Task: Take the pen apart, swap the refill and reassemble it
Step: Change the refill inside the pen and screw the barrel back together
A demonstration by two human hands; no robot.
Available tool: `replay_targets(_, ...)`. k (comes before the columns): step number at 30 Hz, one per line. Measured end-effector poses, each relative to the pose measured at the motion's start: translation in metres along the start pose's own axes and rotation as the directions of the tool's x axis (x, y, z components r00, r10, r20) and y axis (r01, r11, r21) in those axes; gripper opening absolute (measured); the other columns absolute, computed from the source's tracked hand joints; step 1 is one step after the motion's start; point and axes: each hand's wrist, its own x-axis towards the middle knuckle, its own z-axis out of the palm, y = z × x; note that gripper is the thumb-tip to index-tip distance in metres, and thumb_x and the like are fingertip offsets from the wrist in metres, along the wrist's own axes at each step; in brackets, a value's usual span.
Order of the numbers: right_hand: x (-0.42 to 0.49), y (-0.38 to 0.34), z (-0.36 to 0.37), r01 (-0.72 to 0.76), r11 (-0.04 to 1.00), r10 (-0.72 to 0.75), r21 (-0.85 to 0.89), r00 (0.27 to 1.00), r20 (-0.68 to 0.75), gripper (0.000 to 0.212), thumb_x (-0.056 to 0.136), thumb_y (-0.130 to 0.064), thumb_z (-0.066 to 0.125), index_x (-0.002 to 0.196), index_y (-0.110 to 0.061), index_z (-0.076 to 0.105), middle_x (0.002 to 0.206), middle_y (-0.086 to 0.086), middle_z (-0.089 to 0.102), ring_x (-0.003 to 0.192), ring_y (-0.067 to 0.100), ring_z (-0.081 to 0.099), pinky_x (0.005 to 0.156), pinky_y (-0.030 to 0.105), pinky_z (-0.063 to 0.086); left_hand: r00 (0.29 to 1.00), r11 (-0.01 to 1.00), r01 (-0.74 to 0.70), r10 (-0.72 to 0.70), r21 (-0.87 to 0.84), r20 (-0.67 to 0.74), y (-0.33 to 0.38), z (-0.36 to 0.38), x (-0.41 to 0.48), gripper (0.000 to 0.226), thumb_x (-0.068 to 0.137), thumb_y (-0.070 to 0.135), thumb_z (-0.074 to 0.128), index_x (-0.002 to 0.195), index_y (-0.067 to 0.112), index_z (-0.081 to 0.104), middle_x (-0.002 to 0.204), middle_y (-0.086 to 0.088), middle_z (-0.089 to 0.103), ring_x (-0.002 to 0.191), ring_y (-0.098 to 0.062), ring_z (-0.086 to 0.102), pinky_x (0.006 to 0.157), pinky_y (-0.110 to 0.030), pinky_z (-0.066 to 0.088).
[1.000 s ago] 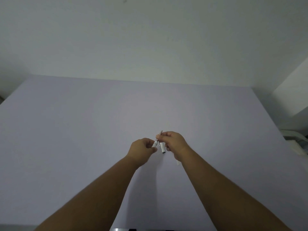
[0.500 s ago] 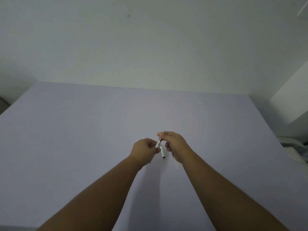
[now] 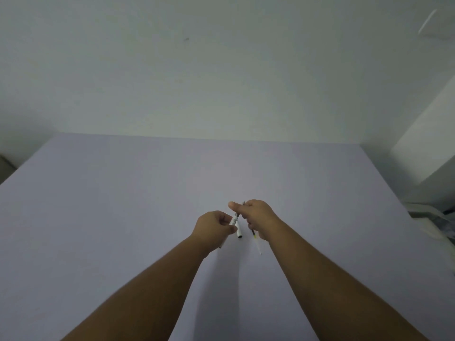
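in the head view the left hand [image 3: 213, 226] is curled shut around the white pen barrel [image 3: 234, 220], which pokes out past its thumb toward the right hand [image 3: 257, 216]. the right hand's fingers [image 3: 234, 206] are pinched tight on a thin dark refill [image 3: 237, 213] running into the barrel's end. a white cap [image 3: 238, 231] and a spare refill [image 3: 256, 239] lie on the lilac table [image 3: 123, 205] just below the hands.

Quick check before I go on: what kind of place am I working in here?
Probably a plain indoor desk set against a wall: a bare lilac tabletop, a blank pale wall behind it, and white clutter, too blurred to identify, off its right edge.
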Motion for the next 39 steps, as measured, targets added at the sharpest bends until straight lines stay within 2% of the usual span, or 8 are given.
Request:
replay_targets(4,-0.003,0.0,-0.003,0.036,0.983,-0.055,0.182,0.993,0.104,0.016,0.086,-0.027,0.066,0.087,-0.011,0.067,0.084,0.004,0.059,0.064,0.012,0.044,0.059,0.022,0.04,1.0,1.0,-0.007,0.007,-0.006,-0.021,0.002,-0.004,0.0,0.007,0.083,0.019,0.069,0.089,0.02,0.065,0.075,0.008,0.058,0.064,-0.006,0.052,0.049,-0.018,0.041)
replay_targets(8,-0.007,-0.004,-0.002,-0.02,0.999,0.021,-0.038,1.0,0.007,0.036,0.082,-0.044,0.068,0.082,-0.009,0.059,0.075,0.002,0.052,0.057,0.013,0.039,0.052,0.022,0.035,1.0,1.0,-0.009,0.009,-0.007,-0.001,0.003,-0.002,-0.001,0.006,0.084,0.018,0.068,0.086,0.021,0.063,0.076,0.007,0.058,0.065,-0.006,0.053,0.052,-0.019,0.044)
replay_targets(13,-0.006,-0.001,-0.002,0.054,0.982,-0.073,0.18,0.993,0.097,0.01,0.088,-0.024,0.064,0.086,-0.015,0.067,0.084,0.001,0.061,0.064,0.011,0.045,0.057,0.021,0.038,1.0,1.0,-0.003,0.003,-0.013,-0.014,0.003,-0.004,0.001,0.007,0.083,0.019,0.069,0.086,0.021,0.064,0.077,0.007,0.059,0.067,-0.008,0.054,0.054,-0.02,0.042)
replay_targets(18,-0.003,-0.003,-0.001,-0.034,0.999,0.034,-0.01,0.999,-0.01,0.038,0.08,-0.046,0.069,0.082,-0.01,0.059,0.075,0.003,0.051,0.058,0.013,0.04,0.054,0.023,0.036,1.0,1.0,-0.006,0.006,0.001,0.01,0.003,-0.001,0.001,0.005,0.084,0.018,0.067,0.087,0.02,0.064,0.077,0.006,0.059,0.067,-0.008,0.053,0.054,-0.019,0.041)
replay_targets(22,-0.001,-0.001,-0.001,0.036,0.979,-0.055,0.203,0.994,0.091,0.014,0.087,-0.026,0.065,0.089,-0.012,0.068,0.083,0.003,0.06,0.062,0.012,0.045,0.055,0.022,0.039,1.0,1.0,0.002,-0.002,-0.005,-0.019,0.003,-0.005,0.004,0.008,0.083,0.02,0.069,0.09,0.018,0.065,0.077,0.005,0.059,0.067,-0.01,0.053,0.053,-0.02,0.041)
replay_targets(26,0.0,-0.003,0.0,-0.005,1.0,0.005,-0.014,1.0,-0.009,0.036,0.081,-0.044,0.068,0.085,-0.009,0.061,0.072,0.001,0.052,0.056,0.012,0.043,0.055,0.023,0.039,1.0,1.0,0.01,-0.01,-0.005,-0.002,0.002,-0.001,0.005,0.008,0.084,0.019,0.068,0.091,0.017,0.066,0.077,0.005,0.059,0.066,-0.008,0.053,0.052,-0.019,0.039)
replay_targets(30,0.0,-0.002,-0.001,0.028,0.986,-0.042,0.167,0.995,0.085,0.018,0.087,-0.031,0.065,0.09,-0.013,0.066,0.082,0.001,0.06,0.063,0.011,0.045,0.058,0.022,0.04,1.0,1.0,0.016,-0.016,-0.013,-0.019,0.003,-0.002,0.007,0.01,0.083,0.02,0.069,0.092,0.017,0.065,0.08,0.004,0.06,0.066,-0.008,0.053,0.052,-0.019,0.04)
replay_targets(39,0.0,-0.002,-0.004,0.027,0.989,-0.039,0.143,0.996,0.084,0.017,0.088,-0.031,0.064,0.085,-0.015,0.065,0.084,0.001,0.06,0.063,0.011,0.043,0.056,0.022,0.037,1.0,1.0,0.014,-0.014,-0.013,-0.013,0.004,-0.001,0.009,0.007,0.084,0.02,0.069,0.09,0.019,0.065,0.078,0.005,0.059,0.068,-0.009,0.054,0.053,-0.019,0.041)
